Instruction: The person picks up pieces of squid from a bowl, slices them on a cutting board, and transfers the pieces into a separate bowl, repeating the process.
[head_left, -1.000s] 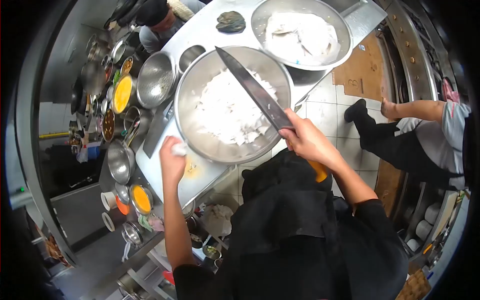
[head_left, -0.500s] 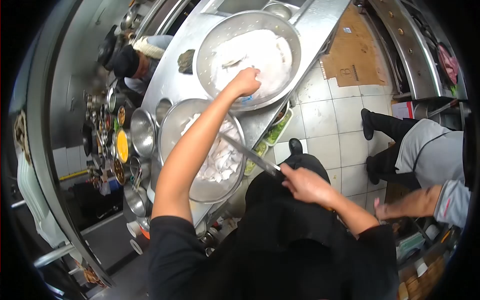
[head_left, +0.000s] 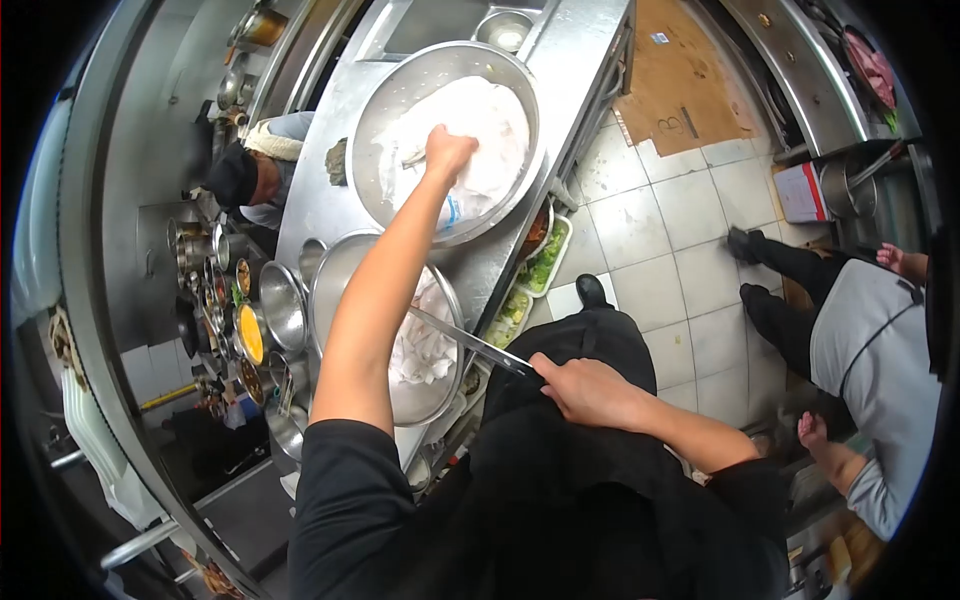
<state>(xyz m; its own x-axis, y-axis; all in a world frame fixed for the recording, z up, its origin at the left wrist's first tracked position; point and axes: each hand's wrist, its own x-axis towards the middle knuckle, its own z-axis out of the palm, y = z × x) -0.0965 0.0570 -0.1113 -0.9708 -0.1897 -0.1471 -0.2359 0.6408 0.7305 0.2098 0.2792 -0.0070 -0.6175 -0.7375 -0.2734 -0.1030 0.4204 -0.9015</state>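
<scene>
Left hand (head_left: 447,152): stretched far out, fingers curled down into the white food (head_left: 490,115); I cannot tell whether they pinch any.
Colander (head_left: 372,95): under and around that hand, holding the white food.
Right hand (head_left: 590,390): clamped round the handle of the knife (head_left: 468,344), close to the body.
Blade: runs leftward from the fist, over the steel bowl (head_left: 330,275) and beneath the left forearm.
Cut white pieces (head_left: 420,345): in the bowl, under the blade.
Co-worker (head_left: 870,340): right of the fist, well apart.
</scene>
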